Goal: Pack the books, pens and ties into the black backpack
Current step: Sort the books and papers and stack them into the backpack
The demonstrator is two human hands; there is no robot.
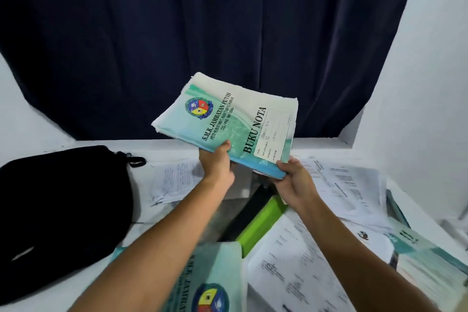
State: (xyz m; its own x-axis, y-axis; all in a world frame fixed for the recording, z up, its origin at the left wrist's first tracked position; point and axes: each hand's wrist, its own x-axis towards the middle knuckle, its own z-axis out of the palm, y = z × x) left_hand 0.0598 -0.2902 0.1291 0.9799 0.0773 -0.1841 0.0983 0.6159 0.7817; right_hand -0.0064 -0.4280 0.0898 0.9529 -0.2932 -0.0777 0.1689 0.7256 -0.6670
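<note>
Head view: your left hand (pixel 217 163) and right hand (pixel 293 180) pinch a notebook (pixel 225 121) right of the backpack (pixel 60 210); other books (pixel 430 258) remain unpacked.

Dim cool light; wide-angle edge bending; lower foreground blurred.

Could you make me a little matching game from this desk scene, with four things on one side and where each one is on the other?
Things:
1. BUKU NOTA notebook
2. black backpack
3. green folder
4. navy curtain

Places:
A. hanging behind the desk
B. lying at the left of the desk
C. held up in both hands
D. on the desk, below the raised hands

Pairs: 1-C, 2-B, 3-D, 4-A
</note>
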